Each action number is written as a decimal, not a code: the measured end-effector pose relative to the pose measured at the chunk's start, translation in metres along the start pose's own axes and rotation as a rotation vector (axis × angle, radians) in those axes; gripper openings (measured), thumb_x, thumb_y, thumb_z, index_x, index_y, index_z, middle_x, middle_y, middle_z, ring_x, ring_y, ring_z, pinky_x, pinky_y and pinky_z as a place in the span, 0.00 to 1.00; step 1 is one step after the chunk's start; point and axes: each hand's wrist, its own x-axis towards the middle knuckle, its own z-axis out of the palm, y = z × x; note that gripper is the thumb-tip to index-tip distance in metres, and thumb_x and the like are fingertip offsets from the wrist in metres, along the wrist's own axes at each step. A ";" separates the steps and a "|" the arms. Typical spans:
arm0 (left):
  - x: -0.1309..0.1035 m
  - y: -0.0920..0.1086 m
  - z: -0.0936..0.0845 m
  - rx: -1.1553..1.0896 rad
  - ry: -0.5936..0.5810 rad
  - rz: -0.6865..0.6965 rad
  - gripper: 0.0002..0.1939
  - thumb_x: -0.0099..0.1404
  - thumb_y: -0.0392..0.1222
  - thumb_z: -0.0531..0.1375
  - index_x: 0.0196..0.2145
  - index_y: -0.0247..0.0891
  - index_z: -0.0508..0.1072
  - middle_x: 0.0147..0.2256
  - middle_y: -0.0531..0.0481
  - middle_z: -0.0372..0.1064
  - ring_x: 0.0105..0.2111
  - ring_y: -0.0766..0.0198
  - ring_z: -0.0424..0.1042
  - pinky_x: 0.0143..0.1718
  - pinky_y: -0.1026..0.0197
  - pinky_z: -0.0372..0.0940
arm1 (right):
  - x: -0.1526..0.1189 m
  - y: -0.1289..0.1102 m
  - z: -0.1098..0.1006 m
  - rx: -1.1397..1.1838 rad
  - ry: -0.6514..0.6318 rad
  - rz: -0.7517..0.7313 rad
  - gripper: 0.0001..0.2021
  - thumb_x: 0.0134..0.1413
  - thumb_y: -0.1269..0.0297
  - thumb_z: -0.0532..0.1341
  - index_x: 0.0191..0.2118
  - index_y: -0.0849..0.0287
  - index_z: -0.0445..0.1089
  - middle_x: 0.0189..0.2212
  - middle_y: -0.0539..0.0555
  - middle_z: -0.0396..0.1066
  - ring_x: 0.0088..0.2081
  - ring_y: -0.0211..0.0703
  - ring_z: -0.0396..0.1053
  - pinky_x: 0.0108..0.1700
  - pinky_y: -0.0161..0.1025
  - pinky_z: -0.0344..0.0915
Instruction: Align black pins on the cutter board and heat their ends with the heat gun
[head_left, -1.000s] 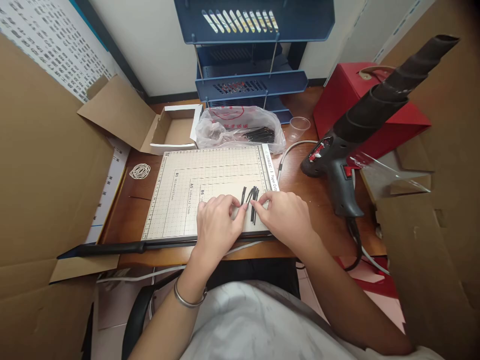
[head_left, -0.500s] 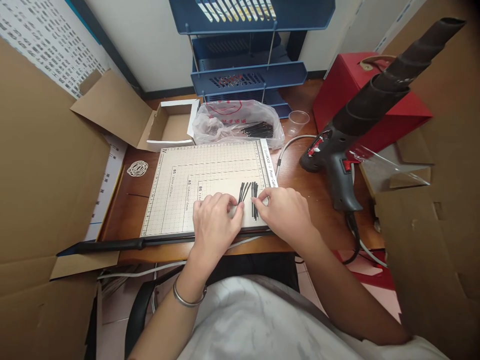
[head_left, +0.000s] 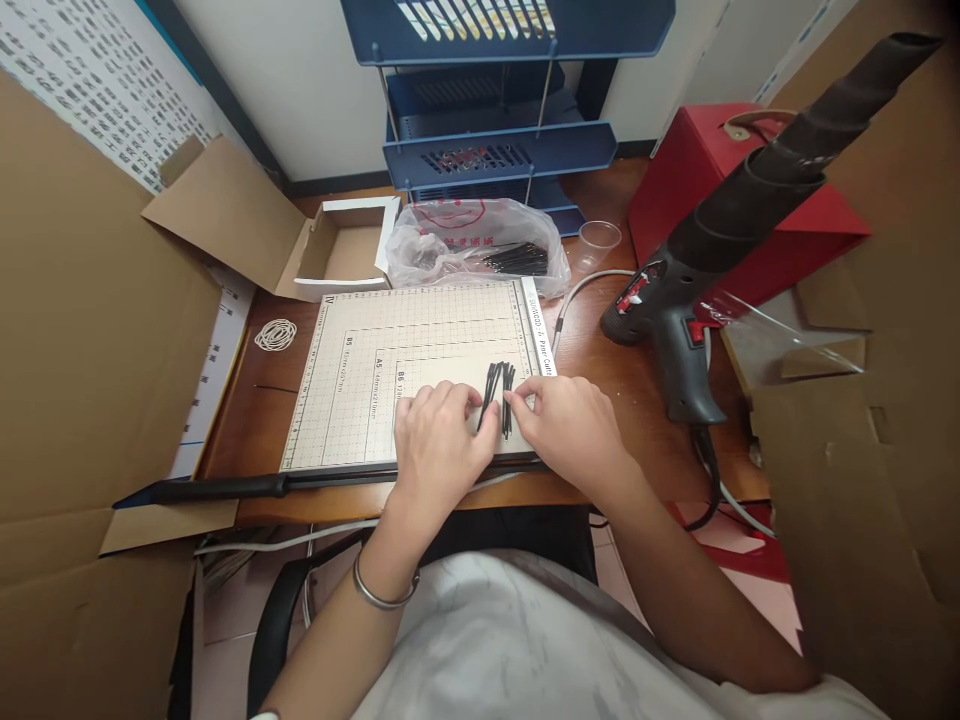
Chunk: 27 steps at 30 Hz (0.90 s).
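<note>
Two small groups of thin black wire-like pieces, a left group (head_left: 491,385) and a right group (head_left: 508,400), lie close together on the board of a paper cutter (head_left: 352,400). My left hand (head_left: 444,430) is closed with thumb and forefinger about the left group, whose lower part the thumb partly covers. At the outer edge of the right group, my right hand (head_left: 566,420) has thumb and forefinger pinched together, touching the pieces. Along the cutter's near edge runs its black handle (head_left: 217,487).
Behind the cutter sit a plastic bag (head_left: 450,265) holding more black pieces, an open cardboard box (head_left: 349,285) and a clear cup (head_left: 598,240). A heat gun (head_left: 675,300) stands at right by a red box (head_left: 780,230). Coiled white cord (head_left: 275,335) lies left; blue trays (head_left: 499,150) rise behind.
My left hand has moved slightly right, bringing the left group of black pieces closer to the right group. The right hand has barely moved.
</note>
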 end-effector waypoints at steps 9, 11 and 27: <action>0.004 -0.002 -0.003 0.039 -0.025 -0.015 0.10 0.67 0.50 0.66 0.36 0.41 0.75 0.35 0.49 0.76 0.39 0.51 0.74 0.41 0.51 0.58 | -0.003 0.009 -0.005 0.038 -0.010 -0.008 0.14 0.63 0.55 0.58 0.40 0.47 0.82 0.28 0.53 0.78 0.33 0.48 0.73 0.33 0.40 0.48; 0.005 -0.004 -0.005 0.044 -0.024 -0.022 0.10 0.68 0.50 0.65 0.37 0.41 0.75 0.35 0.49 0.76 0.39 0.51 0.74 0.41 0.52 0.59 | -0.004 0.008 -0.004 0.036 -0.016 -0.010 0.13 0.63 0.55 0.58 0.40 0.47 0.82 0.27 0.52 0.78 0.32 0.48 0.72 0.33 0.40 0.48; 0.007 -0.012 -0.012 0.111 -0.039 0.034 0.06 0.69 0.43 0.61 0.40 0.40 0.77 0.39 0.47 0.77 0.42 0.50 0.73 0.42 0.50 0.62 | -0.002 0.008 -0.019 0.025 -0.119 -0.178 0.16 0.64 0.61 0.57 0.50 0.48 0.80 0.30 0.52 0.80 0.34 0.46 0.74 0.34 0.39 0.52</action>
